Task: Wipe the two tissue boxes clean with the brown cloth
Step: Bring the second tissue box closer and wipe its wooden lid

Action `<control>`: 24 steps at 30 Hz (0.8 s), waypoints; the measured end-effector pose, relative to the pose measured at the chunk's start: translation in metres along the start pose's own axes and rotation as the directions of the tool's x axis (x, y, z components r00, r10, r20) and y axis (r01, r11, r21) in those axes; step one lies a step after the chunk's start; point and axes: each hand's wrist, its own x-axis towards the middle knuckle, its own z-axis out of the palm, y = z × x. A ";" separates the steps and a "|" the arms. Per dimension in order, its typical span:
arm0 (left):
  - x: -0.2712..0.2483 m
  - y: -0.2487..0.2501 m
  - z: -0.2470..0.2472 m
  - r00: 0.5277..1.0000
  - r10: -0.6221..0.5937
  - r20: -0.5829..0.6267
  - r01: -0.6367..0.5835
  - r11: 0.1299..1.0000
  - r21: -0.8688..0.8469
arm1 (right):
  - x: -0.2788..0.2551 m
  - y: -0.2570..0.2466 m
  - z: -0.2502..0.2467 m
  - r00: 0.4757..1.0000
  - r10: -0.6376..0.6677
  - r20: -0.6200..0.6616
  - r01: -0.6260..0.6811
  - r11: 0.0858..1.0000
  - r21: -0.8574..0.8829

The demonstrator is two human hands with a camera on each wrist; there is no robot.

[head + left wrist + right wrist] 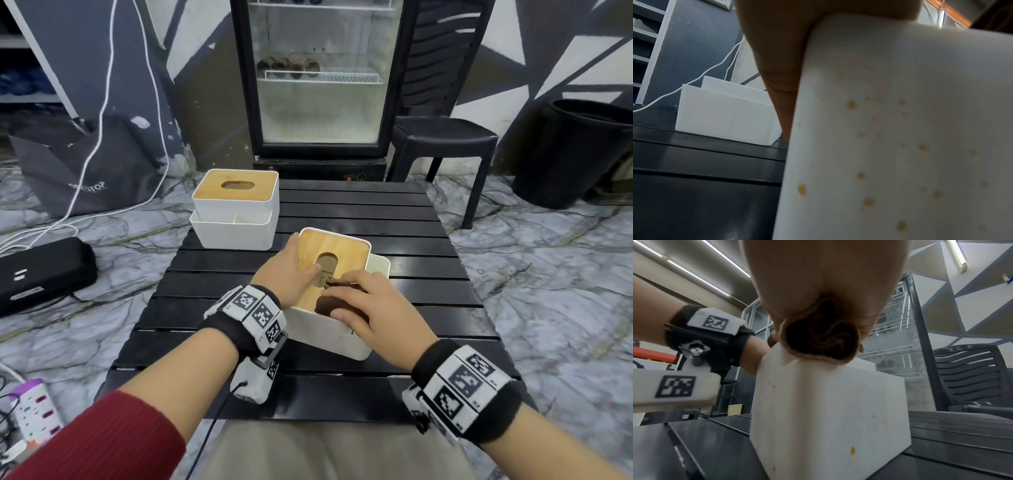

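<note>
A person's right hand (368, 308) pressed a bunched brown cloth (327, 306) onto the wooden lid of the near tissue box (329, 337), fingers curled over the cloth, while the left hand (291, 270) lay flat on the lid's far side, fingers straight, one fingertip at the oval slot. The box sat on a black slatted table (376, 219); the second tissue box (236, 209) stood beyond it toward the table's far corner, well apart, with bare slats between. Only the wrist views showed yellowish spots speckling the near box's white walls (900, 146), and the right wrist view showed the cloth (821, 337) folded under the palm at the box's top corner. Behind the far box, a grey bag (89, 171) carried blurred lettering, not legible. A glass-door fridge (322, 78) and black chair (445, 140) stood beyond the table.
</note>
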 end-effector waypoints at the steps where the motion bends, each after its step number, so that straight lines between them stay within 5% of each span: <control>1: 0.000 0.000 0.000 1.000 -0.001 0.001 0.001 1.000 0.002 | 0.001 0.003 0.000 1.000 -0.006 -0.011 0.006 1.000 0.011; 24: 0.003 -0.006 0.004 0.999 -0.015 -0.038 0.014 0.999 -0.036 | 0.061 0.059 -0.011 0.964 0.264 0.016 -0.264 0.964 0.033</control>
